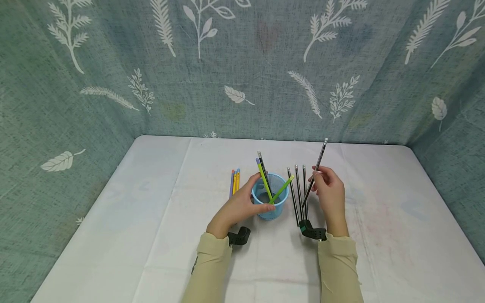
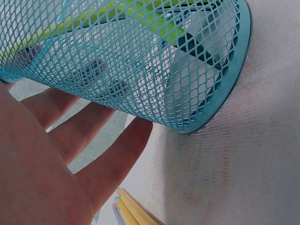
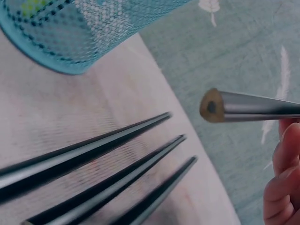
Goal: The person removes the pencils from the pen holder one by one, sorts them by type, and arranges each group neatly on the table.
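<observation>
Right-hand grip (image 1: pixel 330 187) pinches one slim black pencil with a white upper end (image 1: pixel 321 154), right of the light-blue round mesh cup (image 1: pixel 270 213); lower end left free, likely for steering. Left-hand grip (image 1: pixel 238 207) part-wrapped round the cup's left side, thumb at its near rim, presumably against tipping. Two bright green pencils (image 1: pixel 263 176) and another black pencil (image 1: pixel 261 160) lean inside the cup. Right of cup: three black pencils (image 1: pixel 298 185) spread on the white surface (image 1: pixel 113 252), probably for easy pickup. Left of cup: yellow and purple pencils (image 1: pixel 235 181), bunched.
</observation>
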A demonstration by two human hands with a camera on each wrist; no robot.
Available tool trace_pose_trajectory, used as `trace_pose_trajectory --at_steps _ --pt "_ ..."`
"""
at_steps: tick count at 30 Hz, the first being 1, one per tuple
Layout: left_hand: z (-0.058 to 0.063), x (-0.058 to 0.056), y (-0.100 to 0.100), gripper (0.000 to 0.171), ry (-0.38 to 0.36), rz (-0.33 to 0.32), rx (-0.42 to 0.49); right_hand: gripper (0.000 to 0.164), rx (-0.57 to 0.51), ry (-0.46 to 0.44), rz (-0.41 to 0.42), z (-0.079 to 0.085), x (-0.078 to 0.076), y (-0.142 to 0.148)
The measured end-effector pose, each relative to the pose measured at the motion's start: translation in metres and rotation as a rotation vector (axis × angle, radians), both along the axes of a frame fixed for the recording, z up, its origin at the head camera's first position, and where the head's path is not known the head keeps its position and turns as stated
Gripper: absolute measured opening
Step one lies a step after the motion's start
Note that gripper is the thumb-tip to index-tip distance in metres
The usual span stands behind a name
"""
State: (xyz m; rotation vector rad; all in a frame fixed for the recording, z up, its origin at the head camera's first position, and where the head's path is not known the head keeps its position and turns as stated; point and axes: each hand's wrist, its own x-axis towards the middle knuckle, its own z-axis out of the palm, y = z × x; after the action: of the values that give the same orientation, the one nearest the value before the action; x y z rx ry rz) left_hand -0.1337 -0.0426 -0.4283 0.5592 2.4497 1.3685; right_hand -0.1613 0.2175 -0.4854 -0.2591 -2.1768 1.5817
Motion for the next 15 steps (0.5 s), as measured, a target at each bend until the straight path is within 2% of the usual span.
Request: trace_pose_trajectory --at_steps 6,15 --pt "-0.001 -0.001 0.0 0.092 -0.005 -0.007 0.0 0.026 -0.03 -0.098 0.015 0.051 0.026 -0.02" --pt "0.0 0.0 0.0 0.092 -0.01 -0.004 0.017 0.026 0.006 -0.197 0.021 0.047 0.024 -0.016"
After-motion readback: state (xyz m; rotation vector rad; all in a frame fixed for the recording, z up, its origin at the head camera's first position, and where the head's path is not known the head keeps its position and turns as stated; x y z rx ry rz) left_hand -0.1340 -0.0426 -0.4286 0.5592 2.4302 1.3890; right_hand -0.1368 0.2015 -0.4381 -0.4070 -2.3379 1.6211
